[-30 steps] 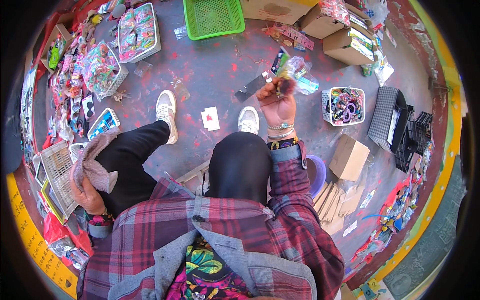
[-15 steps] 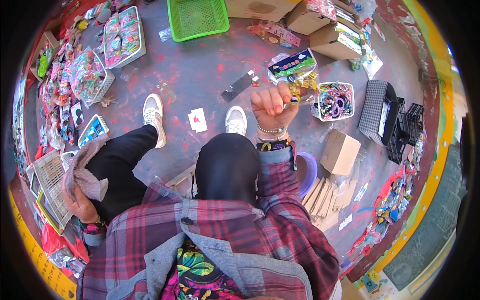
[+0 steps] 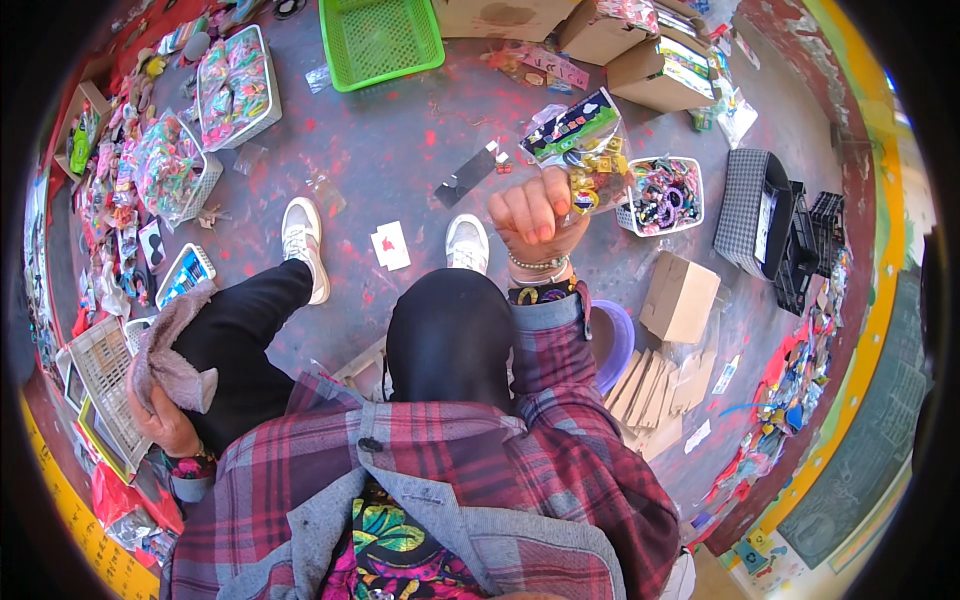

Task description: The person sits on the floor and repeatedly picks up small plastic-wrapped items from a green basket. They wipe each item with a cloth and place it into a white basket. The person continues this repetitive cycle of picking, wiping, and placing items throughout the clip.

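Note:
My right hand [image 3: 538, 218] is raised in front of my knee, its fingers curled closed on a clear plastic bag [image 3: 598, 158]. Small yellow pieces show inside the bag, below a dark printed header card with green. Where the fingers meet the bag is partly hidden behind the hand. Down at the left, my left hand [image 3: 165, 425] is closed around a fuzzy pinkish-grey cloth [image 3: 178, 340], which drapes beside my left leg. Just right of the bag stands a white basket [image 3: 700, 190] holding colourful hair ties, purple ones among them.
A green basket [image 3: 436, 50] and open cardboard boxes [image 3: 650, 88] stand at the far side. White baskets of packaged goods [image 3: 240, 90] line the left. On the right are a black-and-white basket [image 3: 740, 205], a small carton [image 3: 680, 297], a purple bucket [image 3: 622, 345] and flat cardboard pieces [image 3: 640, 390].
The bag in my right hand has tilted, its header card now slanting more steeply. The whole view has shifted slightly. My left hand still grips the cloth.

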A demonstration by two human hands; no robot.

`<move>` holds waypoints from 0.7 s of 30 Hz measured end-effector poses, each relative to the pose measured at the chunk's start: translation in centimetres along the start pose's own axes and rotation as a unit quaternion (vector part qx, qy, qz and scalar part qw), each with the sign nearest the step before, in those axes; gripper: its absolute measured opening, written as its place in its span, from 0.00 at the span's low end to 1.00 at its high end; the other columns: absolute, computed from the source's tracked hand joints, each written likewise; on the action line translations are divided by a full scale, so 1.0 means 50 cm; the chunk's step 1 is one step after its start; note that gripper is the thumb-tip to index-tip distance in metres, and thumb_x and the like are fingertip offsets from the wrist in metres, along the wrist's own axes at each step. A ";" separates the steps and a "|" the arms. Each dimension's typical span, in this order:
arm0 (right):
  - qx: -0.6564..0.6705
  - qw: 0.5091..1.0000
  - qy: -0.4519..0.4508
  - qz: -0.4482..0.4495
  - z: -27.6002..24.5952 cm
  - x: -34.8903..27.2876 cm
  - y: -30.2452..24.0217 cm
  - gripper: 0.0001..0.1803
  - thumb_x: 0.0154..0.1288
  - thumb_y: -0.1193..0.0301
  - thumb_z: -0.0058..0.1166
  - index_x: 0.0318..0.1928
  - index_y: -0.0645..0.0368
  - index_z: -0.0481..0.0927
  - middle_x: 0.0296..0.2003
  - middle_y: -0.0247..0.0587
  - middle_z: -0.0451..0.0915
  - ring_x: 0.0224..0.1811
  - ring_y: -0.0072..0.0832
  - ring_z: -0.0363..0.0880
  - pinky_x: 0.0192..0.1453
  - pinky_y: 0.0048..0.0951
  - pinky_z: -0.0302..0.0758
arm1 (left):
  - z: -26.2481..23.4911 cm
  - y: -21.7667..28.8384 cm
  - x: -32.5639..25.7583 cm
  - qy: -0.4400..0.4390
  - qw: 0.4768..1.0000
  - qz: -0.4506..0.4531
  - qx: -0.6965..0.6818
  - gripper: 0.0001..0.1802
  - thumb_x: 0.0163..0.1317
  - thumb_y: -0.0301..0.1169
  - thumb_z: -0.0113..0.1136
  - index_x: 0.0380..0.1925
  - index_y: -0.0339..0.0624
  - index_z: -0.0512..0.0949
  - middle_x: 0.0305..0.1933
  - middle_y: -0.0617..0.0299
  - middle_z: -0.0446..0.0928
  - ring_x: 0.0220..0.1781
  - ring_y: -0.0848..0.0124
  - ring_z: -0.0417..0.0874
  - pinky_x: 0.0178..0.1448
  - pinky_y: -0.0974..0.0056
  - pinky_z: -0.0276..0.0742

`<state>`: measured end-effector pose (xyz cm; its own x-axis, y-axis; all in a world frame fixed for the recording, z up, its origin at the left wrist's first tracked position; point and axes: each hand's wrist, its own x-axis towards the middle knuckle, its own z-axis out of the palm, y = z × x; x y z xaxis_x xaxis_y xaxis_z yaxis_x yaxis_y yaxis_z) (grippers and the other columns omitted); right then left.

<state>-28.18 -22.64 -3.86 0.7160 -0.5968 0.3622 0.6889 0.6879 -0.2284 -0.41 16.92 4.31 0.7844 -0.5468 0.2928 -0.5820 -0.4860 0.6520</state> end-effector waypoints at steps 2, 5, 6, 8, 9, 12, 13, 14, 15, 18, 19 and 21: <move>0.009 1.000 -0.024 0.002 -0.011 -0.006 0.001 0.17 0.60 0.54 0.43 0.27 0.54 0.70 0.16 0.35 0.72 0.19 0.24 0.66 0.29 0.26 0.55 | 0.002 -0.002 0.002 0.002 1.000 0.004 -0.007 0.17 0.61 0.25 0.45 0.50 0.31 0.68 0.49 0.53 0.71 0.50 0.65 0.72 0.56 0.65 0.64; -0.062 0.991 0.118 0.026 -0.062 -0.020 -0.011 0.16 0.60 0.55 0.45 0.30 0.56 0.70 0.17 0.35 0.71 0.20 0.26 0.67 0.29 0.27 0.59 | 0.005 0.002 -0.002 0.009 1.000 0.014 -0.008 0.17 0.61 0.25 0.45 0.50 0.31 0.68 0.49 0.53 0.71 0.50 0.65 0.72 0.55 0.65 0.64; -0.089 0.958 0.272 0.015 -0.105 -0.038 -0.009 0.14 0.61 0.58 0.46 0.33 0.57 0.71 0.17 0.35 0.71 0.22 0.27 0.70 0.29 0.28 0.64 | 0.002 0.004 -0.003 0.009 1.000 0.013 0.002 0.17 0.61 0.25 0.45 0.50 0.31 0.68 0.49 0.53 0.71 0.50 0.65 0.72 0.55 0.65 0.64; -0.158 0.841 0.513 0.062 -0.207 -0.072 -0.029 0.14 0.64 0.59 0.43 0.36 0.57 0.72 0.20 0.34 0.74 0.22 0.24 0.72 0.26 0.26 0.67 | 0.003 0.008 0.001 0.009 1.000 0.015 0.020 0.17 0.60 0.24 0.44 0.50 0.31 0.68 0.49 0.52 0.71 0.50 0.65 0.72 0.56 0.65 0.64; -0.253 0.773 0.573 0.097 -0.261 -0.100 -0.037 0.15 0.64 0.59 0.41 0.36 0.57 0.73 0.21 0.34 0.75 0.21 0.23 0.73 0.25 0.25 0.68 | 0.001 0.008 -0.002 0.009 0.999 0.014 0.031 0.17 0.60 0.23 0.43 0.50 0.31 0.68 0.50 0.52 0.71 0.51 0.64 0.71 0.57 0.64 0.63; -0.290 0.639 0.706 0.090 -0.392 -0.126 -0.050 0.14 0.65 0.62 0.39 0.38 0.58 0.74 0.25 0.38 0.77 0.20 0.24 0.73 0.21 0.26 0.67 | -0.009 -0.015 -0.013 0.015 0.999 -0.032 0.022 0.18 0.59 0.22 0.43 0.50 0.31 0.67 0.49 0.52 0.71 0.51 0.63 0.71 0.57 0.63 0.63; -0.339 0.602 0.717 0.095 -0.442 -0.115 -0.046 0.15 0.65 0.61 0.39 0.39 0.58 0.74 0.27 0.40 0.79 0.20 0.25 0.75 0.20 0.30 0.68 | -0.012 -0.022 -0.011 0.018 0.998 -0.053 0.012 0.18 0.59 0.22 0.43 0.50 0.31 0.68 0.49 0.52 0.71 0.50 0.62 0.72 0.57 0.63 0.63; -0.407 0.656 0.632 0.068 -0.504 -0.091 -0.040 0.14 0.64 0.62 0.40 0.38 0.58 0.75 0.27 0.40 0.79 0.20 0.28 0.75 0.20 0.33 0.69 | -0.006 -0.021 -0.001 0.013 0.999 -0.026 0.027 0.18 0.59 0.22 0.43 0.50 0.31 0.68 0.49 0.51 0.71 0.50 0.62 0.72 0.57 0.63 0.63; -0.470 0.701 0.535 0.042 -0.546 -0.067 -0.011 0.14 0.63 0.63 0.40 0.36 0.58 0.75 0.27 0.41 0.79 0.20 0.30 0.75 0.19 0.35 0.69 | -0.001 -0.018 0.004 0.009 0.999 -0.001 0.044 0.18 0.59 0.22 0.43 0.50 0.31 0.68 0.49 0.51 0.71 0.50 0.62 0.72 0.57 0.63 0.64; -0.609 0.710 0.247 0.252 -0.332 0.205 0.184 0.14 0.62 0.64 0.40 0.37 0.62 0.75 0.31 0.44 0.78 0.29 0.33 0.78 0.32 0.32 0.74 | 0.008 0.016 -0.004 -0.002 0.998 0.019 0.059 0.17 0.60 0.22 0.43 0.50 0.31 0.68 0.49 0.51 0.72 0.50 0.63 0.72 0.56 0.64 0.64; -0.669 0.662 0.106 0.321 -0.239 0.302 0.232 0.16 0.63 0.64 0.37 0.39 0.64 0.73 0.33 0.46 0.78 0.33 0.33 0.78 0.37 0.30 0.75 | 0.015 0.029 0.002 -0.013 0.998 0.024 0.051 0.17 0.60 0.22 0.43 0.49 0.31 0.68 0.49 0.51 0.72 0.50 0.63 0.72 0.56 0.64 0.64; -0.253 0.888 0.057 0.380 -0.146 0.404 0.390 0.21 0.64 0.58 0.40 0.49 0.61 0.68 0.41 0.47 0.75 0.35 0.34 0.79 0.36 0.31 0.76 | 0.033 0.042 0.010 -0.022 0.999 0.043 0.011 0.16 0.60 0.22 0.43 0.49 0.30 0.68 0.49 0.51 0.71 0.51 0.64 0.72 0.56 0.64 0.64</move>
<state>0.52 -24.29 -7.60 0.9828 -0.0979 -0.1563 -0.0551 0.6531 -0.7553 -1.60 14.50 4.64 0.7207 -0.6172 0.3157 -0.6525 -0.4500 0.6098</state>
